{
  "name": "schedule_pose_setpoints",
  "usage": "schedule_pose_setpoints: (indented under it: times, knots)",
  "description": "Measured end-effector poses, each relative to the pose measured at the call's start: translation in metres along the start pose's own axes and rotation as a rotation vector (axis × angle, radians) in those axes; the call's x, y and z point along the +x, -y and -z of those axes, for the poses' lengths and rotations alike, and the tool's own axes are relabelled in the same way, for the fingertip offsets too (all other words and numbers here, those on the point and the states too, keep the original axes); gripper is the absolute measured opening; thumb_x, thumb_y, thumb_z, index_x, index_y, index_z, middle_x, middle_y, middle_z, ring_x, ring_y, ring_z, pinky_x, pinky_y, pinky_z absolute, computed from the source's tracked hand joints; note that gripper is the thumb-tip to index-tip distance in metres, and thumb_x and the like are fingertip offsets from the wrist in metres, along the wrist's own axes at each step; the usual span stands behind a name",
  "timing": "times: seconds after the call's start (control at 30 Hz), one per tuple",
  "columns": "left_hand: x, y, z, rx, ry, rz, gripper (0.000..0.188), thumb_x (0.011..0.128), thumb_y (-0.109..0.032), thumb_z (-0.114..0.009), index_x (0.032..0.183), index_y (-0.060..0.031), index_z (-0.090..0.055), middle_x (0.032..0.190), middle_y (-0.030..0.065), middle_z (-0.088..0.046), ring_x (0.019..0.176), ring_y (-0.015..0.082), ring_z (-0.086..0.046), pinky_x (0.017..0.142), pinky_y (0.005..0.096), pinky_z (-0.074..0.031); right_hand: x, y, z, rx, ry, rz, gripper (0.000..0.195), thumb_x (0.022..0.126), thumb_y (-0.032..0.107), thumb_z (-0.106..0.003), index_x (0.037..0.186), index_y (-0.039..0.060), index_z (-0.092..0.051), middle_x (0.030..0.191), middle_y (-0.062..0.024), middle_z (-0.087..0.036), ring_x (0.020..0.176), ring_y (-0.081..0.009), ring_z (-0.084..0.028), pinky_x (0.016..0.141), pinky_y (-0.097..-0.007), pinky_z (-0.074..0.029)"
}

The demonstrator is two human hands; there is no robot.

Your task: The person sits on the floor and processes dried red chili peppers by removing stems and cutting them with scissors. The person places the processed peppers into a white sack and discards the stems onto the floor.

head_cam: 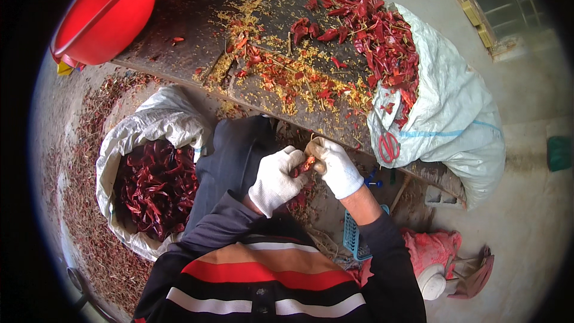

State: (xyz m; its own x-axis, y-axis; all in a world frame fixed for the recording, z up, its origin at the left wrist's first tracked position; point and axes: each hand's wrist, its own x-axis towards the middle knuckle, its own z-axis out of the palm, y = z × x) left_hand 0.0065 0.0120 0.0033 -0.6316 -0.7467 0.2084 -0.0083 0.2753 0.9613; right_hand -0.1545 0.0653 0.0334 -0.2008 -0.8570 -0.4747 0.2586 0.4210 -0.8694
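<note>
Both hands wear white work gloves and meet over my lap, at the near edge of a wooden table (179, 58). My left hand (278, 177) grips one end of a dried red chili pepper (307, 165). The fingers of my right hand (334, 166), stained brown at the tips, close on its other end, where it looks torn. Dried red chilies (381, 40) spill from a white woven sack (453, 85) lying on the table at the right. Another white woven sack (107, 152), with its mouth wide apart, holds dark red chilies (157, 184) to my left.
Yellow seeds (291, 94) and chili scraps cover much of the table. Red-handled scissors (389, 147) lie against the right sack. A red plastic basin (107, 22) sits at the far left. Below are a blue plastic basket (351, 235) and a concrete block (441, 197). Chili debris (98, 215) covers the left floor.
</note>
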Motion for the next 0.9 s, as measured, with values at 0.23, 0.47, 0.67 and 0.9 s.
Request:
schedule_pose_setpoints:
  times: [0.23,0.47,0.67,0.9]
  knots:
    - [0.01,0.002,0.004,-0.179,0.04,0.074,0.019,0.074,-0.003,-0.075,0.088,0.0025,-0.064,0.078,0.0093,-0.058,0.072,0.0175,-0.06,0.067,0.03,-0.049,0.021,-0.032,0.022,0.494,0.09,0.238,0.013,0.1,0.018,-0.055,0.098,0.0058,-0.057,0.092,-0.0035,-0.058,0.075,-0.0102,-0.052,0.066,-0.024,-0.044]
    - [0.005,-0.004,0.012,-0.255,0.128,0.199,0.017,0.076,-0.005,-0.073,0.089,0.0016,-0.065,0.081,0.0115,-0.062,0.076,0.0233,-0.062,0.07,0.0325,-0.05,0.028,-0.034,0.08,-0.227,-0.184,0.428,0.009,0.093,0.011,-0.059,0.099,0.0064,-0.063,0.087,-0.0062,-0.068,0.077,-0.0208,-0.064,0.072,-0.0335,-0.051]
    - [0.008,-0.011,0.016,-0.277,0.128,0.22,0.017,0.077,-0.002,-0.074,0.091,0.0026,-0.065,0.079,0.0071,-0.061,0.076,0.0112,-0.058,0.068,0.0282,-0.049,0.073,-0.023,0.105,-1.709,0.262,0.676,0.017,0.091,0.028,-0.06,0.092,0.0114,-0.066,0.087,-0.0123,-0.068,0.08,-0.0297,-0.067,0.071,-0.042,-0.054]
    - [0.013,-0.007,0.014,-0.227,0.162,0.203,0.023,0.075,-0.005,-0.077,0.095,0.0022,-0.066,0.08,0.0088,-0.06,0.076,0.0144,-0.058,0.07,0.0299,-0.049,0.26,0.067,0.119,-1.018,-0.679,0.562,0.025,0.085,0.03,-0.063,0.094,0.0073,-0.069,0.091,-0.0187,-0.07,0.086,-0.0381,-0.067,0.075,-0.0448,-0.052]
